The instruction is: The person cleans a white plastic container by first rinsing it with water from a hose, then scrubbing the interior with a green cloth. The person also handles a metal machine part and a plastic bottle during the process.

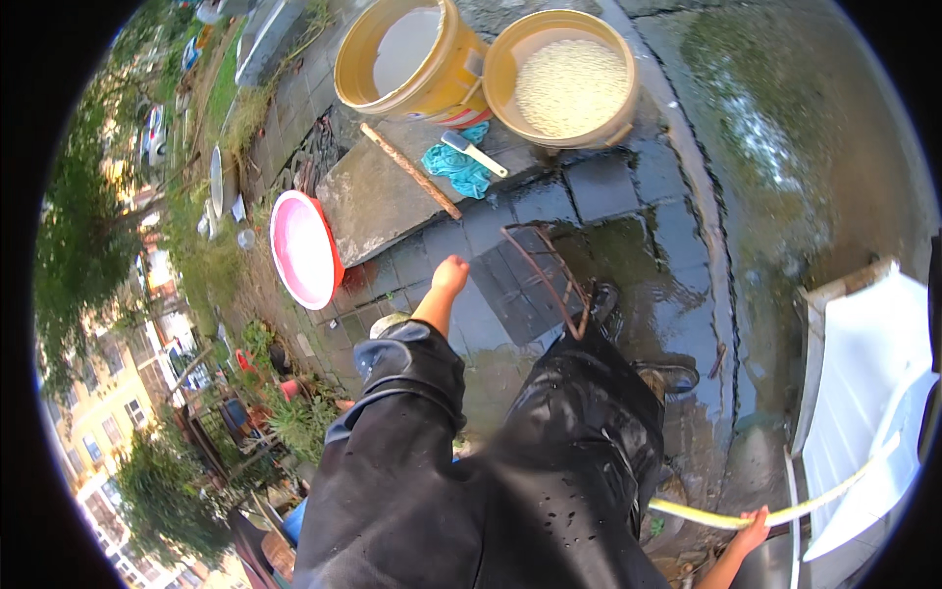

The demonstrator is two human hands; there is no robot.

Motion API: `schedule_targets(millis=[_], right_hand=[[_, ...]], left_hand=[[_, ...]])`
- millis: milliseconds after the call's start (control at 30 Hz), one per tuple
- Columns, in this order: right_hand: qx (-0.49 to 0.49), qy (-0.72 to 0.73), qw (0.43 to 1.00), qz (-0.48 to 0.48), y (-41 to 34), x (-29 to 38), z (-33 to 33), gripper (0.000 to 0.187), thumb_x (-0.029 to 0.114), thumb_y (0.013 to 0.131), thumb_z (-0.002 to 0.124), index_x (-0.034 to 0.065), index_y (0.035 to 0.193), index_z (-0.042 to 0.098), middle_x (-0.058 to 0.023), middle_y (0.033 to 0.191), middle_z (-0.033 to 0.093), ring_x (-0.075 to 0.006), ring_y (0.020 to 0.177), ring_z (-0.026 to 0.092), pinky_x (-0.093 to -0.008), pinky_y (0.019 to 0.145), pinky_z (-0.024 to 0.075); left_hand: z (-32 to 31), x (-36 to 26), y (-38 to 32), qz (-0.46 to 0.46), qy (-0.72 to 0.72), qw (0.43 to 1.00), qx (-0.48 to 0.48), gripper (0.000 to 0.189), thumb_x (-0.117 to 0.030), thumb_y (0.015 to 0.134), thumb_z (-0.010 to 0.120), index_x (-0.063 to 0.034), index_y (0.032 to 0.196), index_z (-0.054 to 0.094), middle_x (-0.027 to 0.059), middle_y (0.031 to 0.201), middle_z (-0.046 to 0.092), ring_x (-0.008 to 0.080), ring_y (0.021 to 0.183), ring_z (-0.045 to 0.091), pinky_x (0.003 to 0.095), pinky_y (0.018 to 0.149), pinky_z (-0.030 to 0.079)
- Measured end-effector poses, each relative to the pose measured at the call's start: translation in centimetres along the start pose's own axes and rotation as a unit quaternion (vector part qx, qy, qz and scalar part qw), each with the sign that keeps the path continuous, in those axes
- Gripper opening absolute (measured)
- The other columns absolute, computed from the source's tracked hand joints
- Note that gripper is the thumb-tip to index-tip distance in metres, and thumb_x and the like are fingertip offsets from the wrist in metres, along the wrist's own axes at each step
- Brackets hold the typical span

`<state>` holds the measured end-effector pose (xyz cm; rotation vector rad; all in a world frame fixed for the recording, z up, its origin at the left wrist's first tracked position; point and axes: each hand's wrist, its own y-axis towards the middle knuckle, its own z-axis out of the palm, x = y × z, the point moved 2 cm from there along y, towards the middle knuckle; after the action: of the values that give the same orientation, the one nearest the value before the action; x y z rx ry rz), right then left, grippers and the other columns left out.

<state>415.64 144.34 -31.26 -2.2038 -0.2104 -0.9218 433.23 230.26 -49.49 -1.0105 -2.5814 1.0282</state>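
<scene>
My left hand (450,274) is curled into a fist, with nothing visible in it, over the wet paving. At the lower right my right hand (753,527) grips a yellow hose (695,514). Beyond the left hand, a wooden stick (412,171), a white-handled brush (484,157) and a teal cloth or net (456,168) lie on a stone slab (368,184). Behind them stand a tilted-looking yellow bucket (460,73) of cloudy liquid and another yellow bucket (624,88) holding many pale, grain-like pieces.
A rusty metal frame (541,274) stands by my boots (673,377). A red-rimmed basin (335,254) sits at the slab's left end. White sheeting (857,390) is at right, beside a wet concrete strip (780,177). Plants (302,427) grow at left. Water covers parts of the paving.
</scene>
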Motion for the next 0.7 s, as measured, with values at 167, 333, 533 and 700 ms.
schedule_targets(millis=[167, 333, 533, 700], right_hand=[[-0.026, -0.111, 0.993, -0.036, -3.9, 2.9, 6.6, 0.02, 0.021, 0.09, 0.055, 0.008, 0.076, 0.047, 0.0001, 0.061, 0.042, -0.011, 0.052, 0.043, -0.0264, 0.05, 0.0416], [-0.073, -0.084, 0.994, 0.022, -5.6, 5.6, 14.7, 0.012, 0.008, 0.083, 0.055, -0.0028, 0.086, 0.05, -0.0092, 0.072, 0.049, -0.0229, 0.065, 0.051, -0.0359, 0.061, 0.0462], [-0.104, -0.127, 0.985, 0.047, -3.1, 6.8, 16.5, 0.029, 0.021, 0.091, 0.047, -0.0056, 0.1, 0.053, -0.0136, 0.088, 0.055, -0.0249, 0.079, 0.054, -0.0393, 0.068, 0.0492], [-0.071, -0.131, 0.987, 0.053, -1.5, 6.5, 13.7, 0.03, 0.023, 0.092, 0.047, -0.003, 0.106, 0.051, -0.0128, 0.088, 0.054, -0.0244, 0.075, 0.052, -0.0363, 0.069, 0.0491]], left_hand=[[0.2, 0.3, 12.2, -0.017, -0.038, 0.996, -0.081, 0.034, -0.025, 0.077, 0.059, -0.003, 0.104, 0.061, 0.0176, 0.1, 0.064, 0.0303, 0.098, 0.06, 0.0371, 0.084, 0.047], [1.3, 0.5, 19.3, -0.037, -0.08, 0.983, -0.164, 0.053, -0.025, 0.073, 0.065, -0.0001, 0.118, 0.052, 0.022, 0.107, 0.06, 0.0327, 0.102, 0.058, 0.038, 0.089, 0.045], [1.7, 0.5, 26.4, -0.042, -0.102, 0.976, -0.187, 0.081, -0.021, 0.074, 0.069, -0.0087, 0.14, 0.023, 0.0277, 0.139, 0.024, 0.0437, 0.125, 0.034, 0.043, 0.103, 0.034], [2.4, -1.0, 30.9, -0.078, -0.036, 0.971, -0.225, 0.075, -0.029, 0.073, 0.072, -0.0058, 0.133, 0.035, 0.0289, 0.132, 0.037, 0.0401, 0.117, 0.044, 0.0425, 0.097, 0.039]])
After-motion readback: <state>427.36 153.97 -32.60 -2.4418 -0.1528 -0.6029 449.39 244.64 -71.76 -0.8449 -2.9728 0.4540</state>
